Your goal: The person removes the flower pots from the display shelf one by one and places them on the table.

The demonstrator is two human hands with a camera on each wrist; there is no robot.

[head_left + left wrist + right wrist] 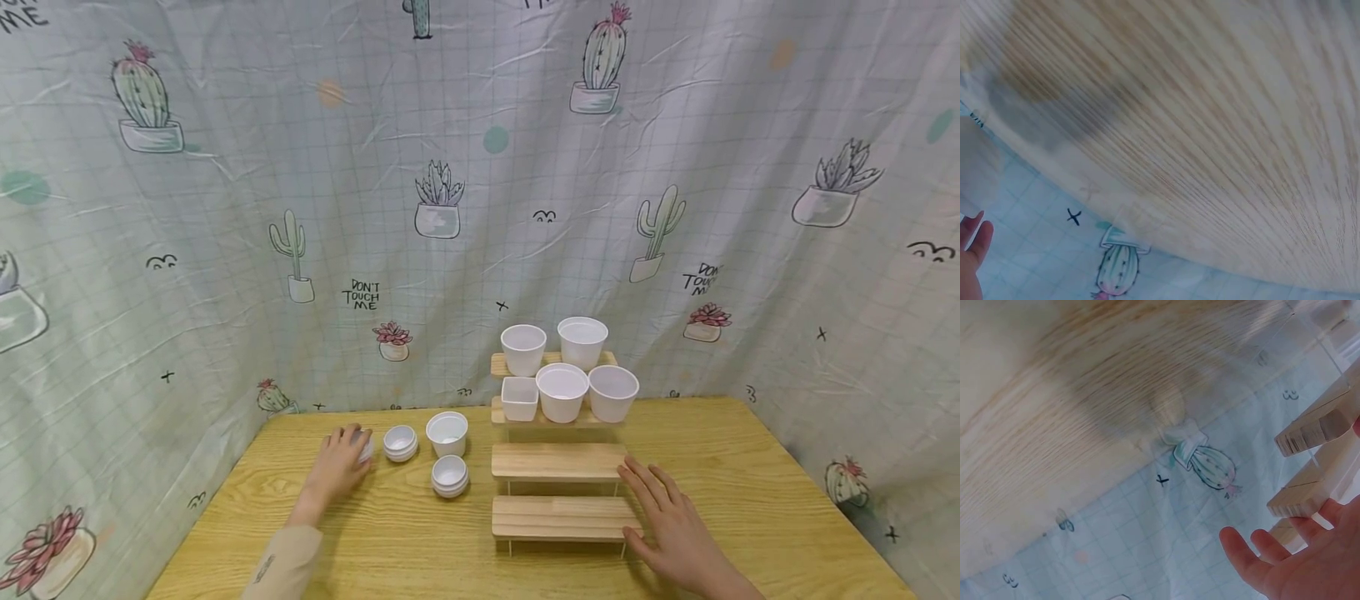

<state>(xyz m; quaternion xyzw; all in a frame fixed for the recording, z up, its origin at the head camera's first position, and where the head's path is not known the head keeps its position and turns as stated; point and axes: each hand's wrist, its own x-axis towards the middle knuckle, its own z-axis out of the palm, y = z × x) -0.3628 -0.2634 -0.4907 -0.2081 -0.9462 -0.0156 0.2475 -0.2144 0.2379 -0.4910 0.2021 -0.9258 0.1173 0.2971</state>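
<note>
At the left of the table in the head view, my left hand (335, 468) grips a small white pot (366, 448), its fingers covering much of it. At the left edge of the left wrist view, part of a white pot (979, 169) shows above the fingertips. My right hand (675, 525) rests against the right ends of the lower two steps of a wooden tiered stand (558, 462), fingers extended. In the right wrist view, those fingers (1241, 553) touch the stand's wooden step ends (1300, 499).
Near my left hand stand a low white pot (401, 443), a taller white pot (447, 433) and another low one (450, 477). Several white pots, including a square one (520, 398), occupy the upper two steps. A cactus-print curtain (480, 208) hangs behind the wooden table (405, 542).
</note>
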